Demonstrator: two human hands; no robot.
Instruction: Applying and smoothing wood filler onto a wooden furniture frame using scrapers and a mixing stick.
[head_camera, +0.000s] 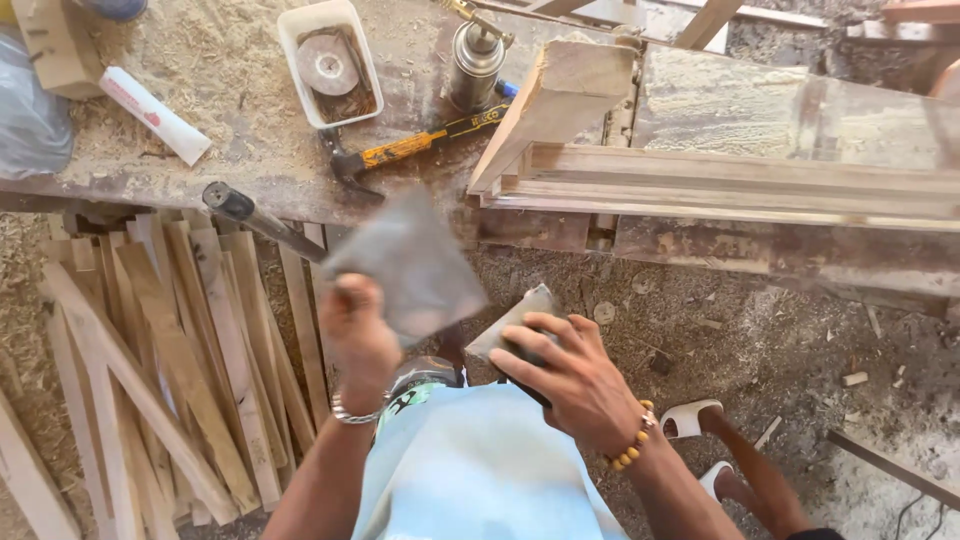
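Note:
My left hand (358, 335) grips the lower corner of a grey sheet of sandpaper (410, 262) and holds it up in front of my chest; the sheet is blurred. My right hand (562, 375) is closed over a small grey block or folded piece of sandpaper (512, 322) close to my body. Both hands are just below the edge of the sawdust-covered workbench (240, 160). A moulded wooden frame piece (720, 185) lies on the bench to the upper right.
On the bench lie a yellow-handled hammer (415, 145), a metal oil can (474, 62), a white tub with a disc (328, 62), and a white tube (155, 115). Several wooden slats (170, 350) lean below on the left. A dark-handled tool (255, 215) overhangs the edge.

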